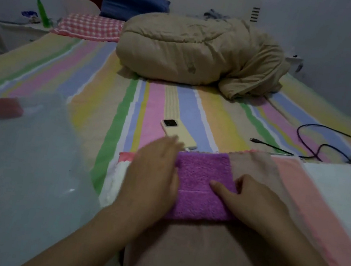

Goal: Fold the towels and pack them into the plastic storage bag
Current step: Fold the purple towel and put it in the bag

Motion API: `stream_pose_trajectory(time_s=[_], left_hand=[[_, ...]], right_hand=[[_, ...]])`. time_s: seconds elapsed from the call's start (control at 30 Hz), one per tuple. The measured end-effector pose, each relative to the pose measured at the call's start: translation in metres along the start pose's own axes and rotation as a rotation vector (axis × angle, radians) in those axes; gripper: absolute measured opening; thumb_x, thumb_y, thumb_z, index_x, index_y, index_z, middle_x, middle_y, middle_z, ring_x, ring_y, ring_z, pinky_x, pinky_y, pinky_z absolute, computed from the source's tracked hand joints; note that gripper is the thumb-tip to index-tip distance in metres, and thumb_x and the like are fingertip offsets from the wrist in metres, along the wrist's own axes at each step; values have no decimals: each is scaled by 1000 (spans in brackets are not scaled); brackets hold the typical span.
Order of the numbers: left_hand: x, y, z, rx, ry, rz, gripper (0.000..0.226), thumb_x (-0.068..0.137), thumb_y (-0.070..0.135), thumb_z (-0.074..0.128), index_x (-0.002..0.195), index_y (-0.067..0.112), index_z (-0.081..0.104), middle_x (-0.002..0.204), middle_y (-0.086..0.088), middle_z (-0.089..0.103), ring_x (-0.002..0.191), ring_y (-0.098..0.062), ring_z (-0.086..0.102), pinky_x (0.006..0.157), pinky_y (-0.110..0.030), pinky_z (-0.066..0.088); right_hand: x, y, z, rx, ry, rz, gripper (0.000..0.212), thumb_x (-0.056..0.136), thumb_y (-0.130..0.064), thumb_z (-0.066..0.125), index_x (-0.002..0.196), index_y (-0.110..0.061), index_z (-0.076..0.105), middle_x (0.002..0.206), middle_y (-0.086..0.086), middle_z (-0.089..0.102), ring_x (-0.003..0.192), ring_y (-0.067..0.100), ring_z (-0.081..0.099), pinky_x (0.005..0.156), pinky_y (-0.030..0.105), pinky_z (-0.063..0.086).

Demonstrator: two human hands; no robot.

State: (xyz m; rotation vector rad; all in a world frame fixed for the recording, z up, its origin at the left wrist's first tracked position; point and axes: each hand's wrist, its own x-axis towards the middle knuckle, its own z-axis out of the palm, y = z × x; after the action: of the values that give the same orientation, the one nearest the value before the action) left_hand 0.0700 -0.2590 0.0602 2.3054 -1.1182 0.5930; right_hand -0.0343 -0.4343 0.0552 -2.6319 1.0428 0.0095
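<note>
You are pressing a folded purple towel between your two hands on the bed. It is lying as a small, thick rectangle of nubby terry, with one seam line running across its near half. Your left hand is resting palm down over the towel's left edge, fingers straight and held close together, reaching toward the far side. Your right hand is lying on the towel's right edge, fingers loosely curled, the forefinger stretched flat onto the purple pile; neither hand is pinching anything.

The towel is sitting on a spread of flat cloths: one brownish cloth under it and toward you, one pink cloth and one white cloth to the right, and a white fluffy edge showing at the left. One clear, glossy plastic storage bag is lying well to the left, apart from the towel.

Beyond your left fingertips, one cream phone is lying on the striped pastel sheet. One black cable is looping at the right. Farther back, one bunched tan quilt, one checked pillow and one blue pillow are resting.
</note>
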Motion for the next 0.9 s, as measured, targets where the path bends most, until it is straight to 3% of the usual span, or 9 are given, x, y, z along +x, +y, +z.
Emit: stream_pose_trajectory(time_s=[0.07, 0.17, 0.37, 0.43, 0.5, 0.6, 0.7, 0.83, 0.9], left_hand=[[-6, 14, 10, 86, -229, 101, 60, 88, 31, 27, 140, 9, 47, 148, -11, 42, 139, -26, 36, 116, -48, 24], [-22, 12, 35, 164, -498, 52, 78, 84, 46, -6, 153, 12, 6, 161, -6, 2, 149, -19, -1, 120, -45, -1], [-27, 9, 45, 150, -450, 34, 81, 80, 46, -9, 154, 13, 2, 161, -3, -1, 148, -16, -5, 120, -43, -7], [-25, 8, 38, -19, -388, 9, 74, 85, 43, 1, 154, 15, 12, 161, -1, 8, 148, -13, 3, 121, -37, -4], [-25, 7, 24, -361, -230, -141, 61, 89, 32, 24, 146, 16, 35, 152, 0, 36, 140, -12, 29, 117, -24, 13], [-29, -5, 0, -607, 34, -400, 35, 92, 10, 39, 118, 20, 61, 117, 3, 63, 108, -11, 57, 94, -17, 37], [-25, -25, -10, -979, -24, -785, 27, 97, 4, 40, 97, 23, 59, 99, -3, 68, 85, -14, 62, 76, -27, 48], [-26, -40, -21, -1424, -248, -1043, 21, 99, 25, 41, 87, 19, 58, 87, -8, 63, 68, -17, 59, 60, -26, 46], [-30, -44, -26, -1494, -257, -1072, 22, 99, 25, 41, 92, 17, 60, 90, -10, 66, 63, -15, 66, 57, -24, 53]], right_hand=[[-9, 0, -3, 73, -59, 23, 72, 66, -90, 33, 69, -21, 53, 68, -1, 58, 68, 20, 57, 60, 30, 40], [-23, -4, -5, 294, -87, 53, 66, 69, -80, 51, 61, -16, 61, 62, -1, 63, 64, 18, 60, 60, 30, 41], [-43, -33, 25, 1060, 191, 135, 26, 78, -32, 75, 92, -13, 63, 87, 5, 70, 81, 22, 66, 64, 34, 52], [-44, -47, 36, 1398, 217, 202, 29, 79, -11, 72, 106, -6, 63, 97, 12, 71, 82, 21, 66, 63, 29, 52], [-41, -59, 43, 1600, 292, 243, 34, 78, -1, 67, 112, -4, 63, 100, 15, 71, 84, 22, 67, 68, 31, 55], [-46, -75, 42, 1444, 438, 141, 38, 81, -2, 64, 116, -14, 58, 105, 3, 68, 90, 9, 65, 82, 27, 53], [-64, -92, 38, 1012, 497, -223, 40, 85, -7, 61, 116, -29, 52, 102, -20, 60, 87, -14, 55, 76, 3, 40], [-66, -101, 58, 324, 349, -521, 60, 69, -21, 52, 129, -21, 55, 135, 0, 56, 128, 18, 47, 109, 32, 36], [-65, -100, 69, 100, 349, -583, 62, 66, -23, 54, 128, -18, 59, 133, 0, 58, 132, 21, 46, 113, 39, 30]])
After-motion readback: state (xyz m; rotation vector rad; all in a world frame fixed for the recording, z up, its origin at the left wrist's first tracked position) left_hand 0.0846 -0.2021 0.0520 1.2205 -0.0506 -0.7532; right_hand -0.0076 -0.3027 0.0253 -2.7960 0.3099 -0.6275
